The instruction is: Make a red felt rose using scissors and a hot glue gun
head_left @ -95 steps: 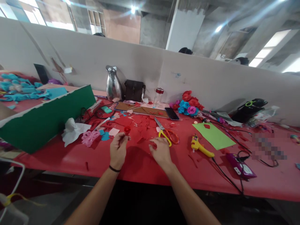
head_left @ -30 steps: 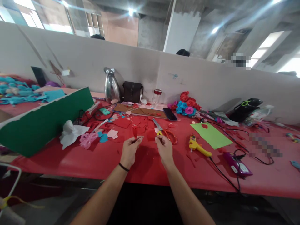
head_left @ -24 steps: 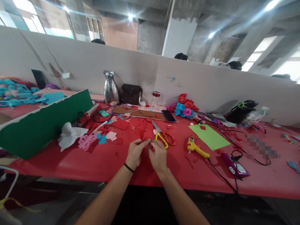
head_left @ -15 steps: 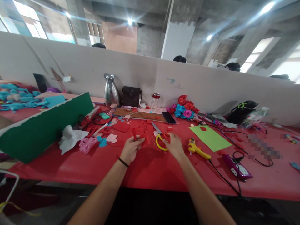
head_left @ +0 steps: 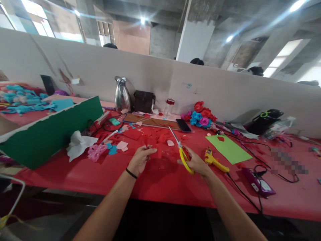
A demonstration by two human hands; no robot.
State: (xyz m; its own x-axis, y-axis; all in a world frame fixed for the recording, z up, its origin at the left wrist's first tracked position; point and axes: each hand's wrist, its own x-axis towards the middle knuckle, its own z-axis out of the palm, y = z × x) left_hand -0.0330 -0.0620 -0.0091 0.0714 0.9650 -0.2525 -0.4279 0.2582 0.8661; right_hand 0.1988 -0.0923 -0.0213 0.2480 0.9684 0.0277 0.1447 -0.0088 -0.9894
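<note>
My left hand, with a dark band at its wrist, is closed in a pinch above the red table. A small red paper piece stands up from its fingertips; its outline blends into the red scraps behind. My right hand is closed around the yellow handles of a pair of scissors. The scissor blades point away from me and to the left, over the tabletop. Pink paper pieces lie left of my left hand. A yellow glue gun rests just right of my right hand.
A green board stands along the left. Behind are a metal jug, a glass jar, a phone and paper flowers. To the right lie a light green sheet and a purple box with black cables.
My right hand has picked up the scissors from the table and moved them slightly right and nearer. My left hand has stayed nearly in place. The view has shifted a little left.
</note>
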